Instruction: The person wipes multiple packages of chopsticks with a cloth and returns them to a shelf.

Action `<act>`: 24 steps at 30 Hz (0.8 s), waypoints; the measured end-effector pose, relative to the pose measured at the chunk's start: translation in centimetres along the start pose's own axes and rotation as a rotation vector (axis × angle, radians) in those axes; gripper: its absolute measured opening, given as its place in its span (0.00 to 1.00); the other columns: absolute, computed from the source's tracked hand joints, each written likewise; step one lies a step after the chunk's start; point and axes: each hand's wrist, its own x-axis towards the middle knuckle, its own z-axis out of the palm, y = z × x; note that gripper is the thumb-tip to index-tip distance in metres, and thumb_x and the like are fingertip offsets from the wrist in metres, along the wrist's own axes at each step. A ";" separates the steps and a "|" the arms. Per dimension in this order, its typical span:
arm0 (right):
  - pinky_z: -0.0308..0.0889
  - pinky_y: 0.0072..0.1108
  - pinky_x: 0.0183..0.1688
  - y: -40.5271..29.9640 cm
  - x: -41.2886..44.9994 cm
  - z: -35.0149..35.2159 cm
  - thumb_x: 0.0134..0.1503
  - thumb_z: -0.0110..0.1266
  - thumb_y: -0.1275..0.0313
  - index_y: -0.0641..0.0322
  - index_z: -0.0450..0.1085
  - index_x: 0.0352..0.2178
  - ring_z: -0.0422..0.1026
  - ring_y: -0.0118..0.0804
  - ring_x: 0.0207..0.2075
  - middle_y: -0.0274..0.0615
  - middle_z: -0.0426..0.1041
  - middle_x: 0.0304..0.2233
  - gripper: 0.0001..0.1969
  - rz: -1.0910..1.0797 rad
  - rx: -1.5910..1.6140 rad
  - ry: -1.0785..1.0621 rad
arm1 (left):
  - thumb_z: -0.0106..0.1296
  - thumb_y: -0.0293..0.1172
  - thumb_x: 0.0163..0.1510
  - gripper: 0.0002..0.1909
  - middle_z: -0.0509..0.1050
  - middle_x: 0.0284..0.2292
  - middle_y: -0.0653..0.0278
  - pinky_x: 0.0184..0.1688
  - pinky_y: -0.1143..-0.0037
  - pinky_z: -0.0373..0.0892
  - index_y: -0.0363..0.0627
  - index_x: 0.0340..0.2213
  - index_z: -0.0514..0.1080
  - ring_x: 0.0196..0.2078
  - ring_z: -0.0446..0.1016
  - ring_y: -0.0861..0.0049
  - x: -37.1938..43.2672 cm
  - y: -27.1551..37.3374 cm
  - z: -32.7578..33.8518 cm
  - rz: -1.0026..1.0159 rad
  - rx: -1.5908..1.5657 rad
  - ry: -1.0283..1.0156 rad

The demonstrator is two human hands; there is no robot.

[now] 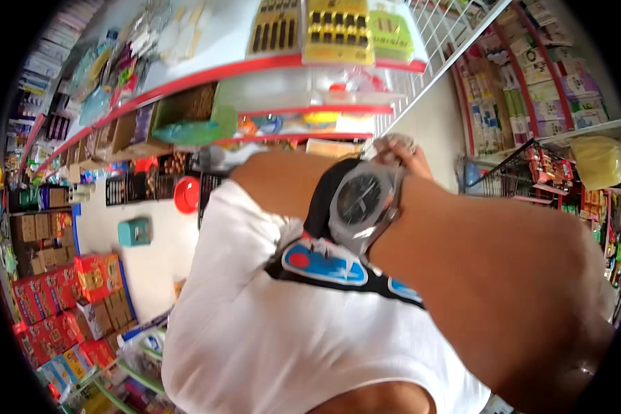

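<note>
My right arm, wearing a grey wristwatch (pixel 365 202) with a dark dial, reaches across from the right. My right hand (pixel 406 152) is partly visible beyond the wrist, near the end of a white wire shelf panel (pixel 419 85); a small pale or clear thing shows at its fingers, but the grip is unclear. From the left, my bare left forearm (pixel 290 178) passes behind the watch, which hides most or all of my left hand. Below the arms are my white shirt (pixel 290 331) and a black strap with blue patches (pixel 323 261).
Red-edged shelves (pixel 196 77) with carded goods and bags run across the front. Right stand more stocked shelves (pixel 538 88) and a black wire basket (pixel 502 176). Left are a red basin (pixel 187 195), a teal stool (pixel 134 231) and stacked red cartons (pixel 46 295).
</note>
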 end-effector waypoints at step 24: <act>0.77 0.30 0.60 -5.8 7.9 10.2 0.75 0.57 0.52 0.70 0.71 0.64 0.81 0.37 0.55 0.47 0.80 0.55 0.30 -0.375 -0.154 -0.121 | 0.55 0.33 0.63 0.07 0.74 0.23 0.66 0.32 0.69 0.70 0.43 0.35 0.76 0.29 0.76 0.73 -12.5 15.1 -22.9 -0.419 0.526 0.564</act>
